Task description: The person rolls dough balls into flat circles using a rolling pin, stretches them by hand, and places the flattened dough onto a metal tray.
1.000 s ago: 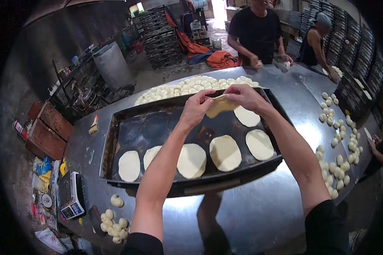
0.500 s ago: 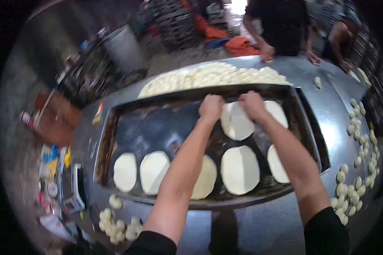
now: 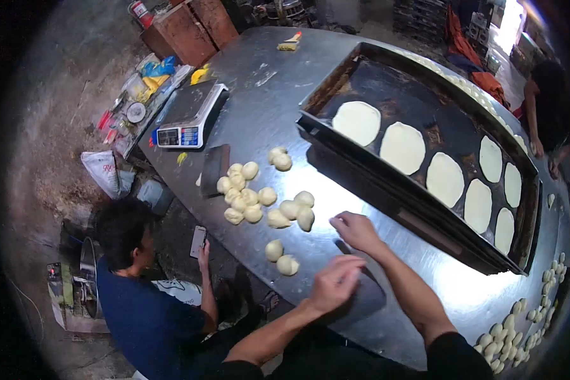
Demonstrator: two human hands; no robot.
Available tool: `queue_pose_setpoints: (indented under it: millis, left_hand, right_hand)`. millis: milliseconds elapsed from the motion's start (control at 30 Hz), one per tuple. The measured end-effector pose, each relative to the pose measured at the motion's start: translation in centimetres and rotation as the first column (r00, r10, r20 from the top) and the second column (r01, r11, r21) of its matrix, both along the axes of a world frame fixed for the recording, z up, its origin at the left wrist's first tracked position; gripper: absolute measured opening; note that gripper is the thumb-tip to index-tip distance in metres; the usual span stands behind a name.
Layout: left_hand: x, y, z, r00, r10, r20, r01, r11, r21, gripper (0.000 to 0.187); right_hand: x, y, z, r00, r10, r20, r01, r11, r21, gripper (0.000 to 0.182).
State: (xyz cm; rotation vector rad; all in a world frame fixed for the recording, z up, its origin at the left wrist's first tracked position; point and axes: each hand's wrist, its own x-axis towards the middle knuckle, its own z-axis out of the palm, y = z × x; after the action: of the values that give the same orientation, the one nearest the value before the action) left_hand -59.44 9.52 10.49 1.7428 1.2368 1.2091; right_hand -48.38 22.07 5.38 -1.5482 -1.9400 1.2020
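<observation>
My left hand [image 3: 337, 283] is raised over the near edge of the metal table, loosely bent and slightly blurred, with nothing visible in it. Beyond it my right hand [image 3: 356, 230] hovers above the tabletop, fingers loosely apart and holding nothing visible. Both are just right of several dough balls [image 3: 289, 209]; a smaller pair of balls [image 3: 287, 265] lies left of my left hand. Several flat dough rounds [image 3: 403, 148] lie in the dark rectangular tray [image 3: 386, 166] at the upper right.
A digital scale [image 3: 190, 114] stands on the table's left part, near a dark scraper [image 3: 215, 170]. A brush [image 3: 289, 43] lies at the far edge. One person [image 3: 149, 297] holds a phone [image 3: 198, 242] at the lower left; another person [image 3: 544, 107] is at the right.
The view has swung left and down. Both hands have come away from the dough round at the tray's far side and are now over the near tabletop.
</observation>
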Motion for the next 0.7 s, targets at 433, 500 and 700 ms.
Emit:
queue_pose_setpoints:
  millis: [433,500,700]
  left_hand:
    - [-10.9,-7.0,-7.0,1.0,-0.001,-0.029,-0.01,0.923,-0.384,0.023]
    - [-7.1,-6.4,-8.7,0.989,-0.145,-0.038,0.114,0.89,-0.441,0.026]
    - [4.9,-4.8,-12.2,0.894,-0.393,0.216,0.447,0.813,-0.372,0.043]
  right_hand:
    - [3.9,-14.3,-0.4,0.967,-0.213,-0.142,0.164,0.942,-0.291,0.027]
    - [7.1,-19.2,-0.3,0.949,-0.293,-0.114,0.224,0.885,-0.408,0.029]
    - [7.3,-24.7,-3.3,0.825,-0.562,0.058,0.547,0.82,0.168,0.04]
